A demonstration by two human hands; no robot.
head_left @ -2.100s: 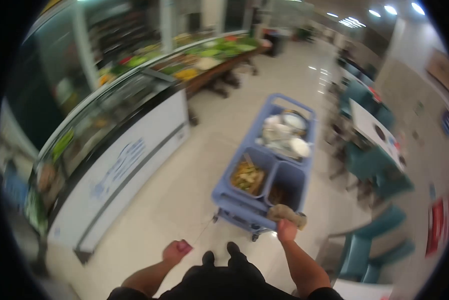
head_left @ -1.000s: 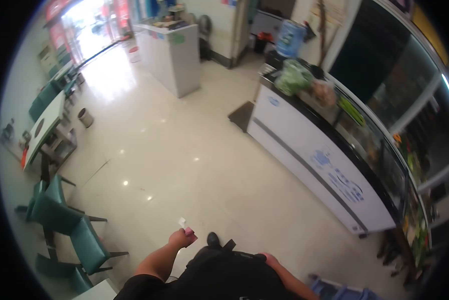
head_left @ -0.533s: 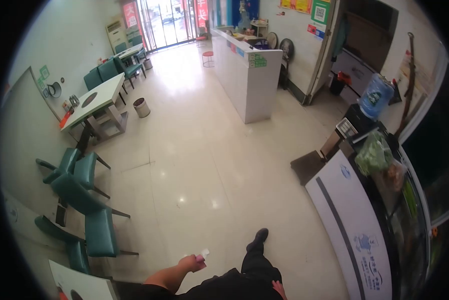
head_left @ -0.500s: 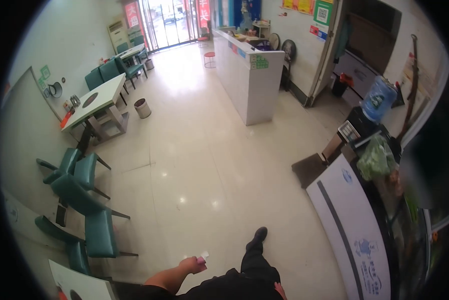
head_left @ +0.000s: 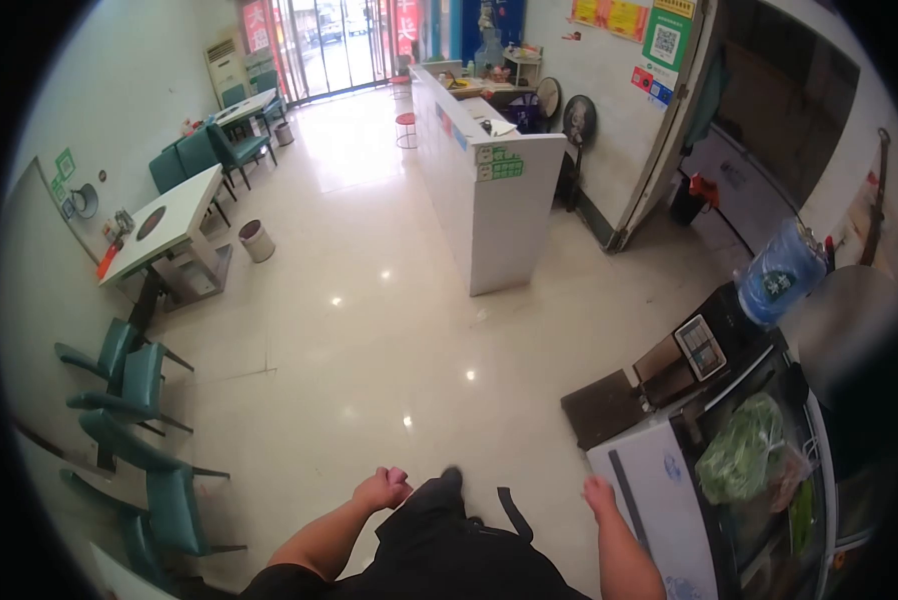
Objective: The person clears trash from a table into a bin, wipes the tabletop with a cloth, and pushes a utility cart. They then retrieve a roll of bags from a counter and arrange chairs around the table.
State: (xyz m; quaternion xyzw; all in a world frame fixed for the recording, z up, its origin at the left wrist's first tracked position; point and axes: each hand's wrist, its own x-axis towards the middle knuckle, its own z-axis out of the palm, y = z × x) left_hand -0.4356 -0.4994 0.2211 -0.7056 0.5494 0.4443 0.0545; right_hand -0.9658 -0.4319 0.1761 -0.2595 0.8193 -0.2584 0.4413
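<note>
My left hand (head_left: 377, 490) is out in front of my body, its fingers closed round a small pink item (head_left: 397, 476). That item is soft-looking, and most of it is hidden in the grip. To the right, my right hand (head_left: 599, 495) hangs forward with its fingers curled; nothing shows in it. It is nearest to the white front of the glass-topped counter (head_left: 649, 480). A dark strap (head_left: 514, 513) dangles from my black clothing between the two hands. One dark shoe (head_left: 453, 478) shows on the floor ahead.
A white reception counter (head_left: 514, 225) stands ahead. Green chairs (head_left: 174, 505) and a table (head_left: 184, 205) line the left wall, with a bin (head_left: 257, 241) beside them. On the right are a scale (head_left: 609, 405), a blue water bottle (head_left: 781, 270) and a bag of greens (head_left: 744, 450).
I have moved forward; the reception counter and scale look closer. My right arm has swung up into view on the right. My left hand has risen slightly, still gripping the pink item.
</note>
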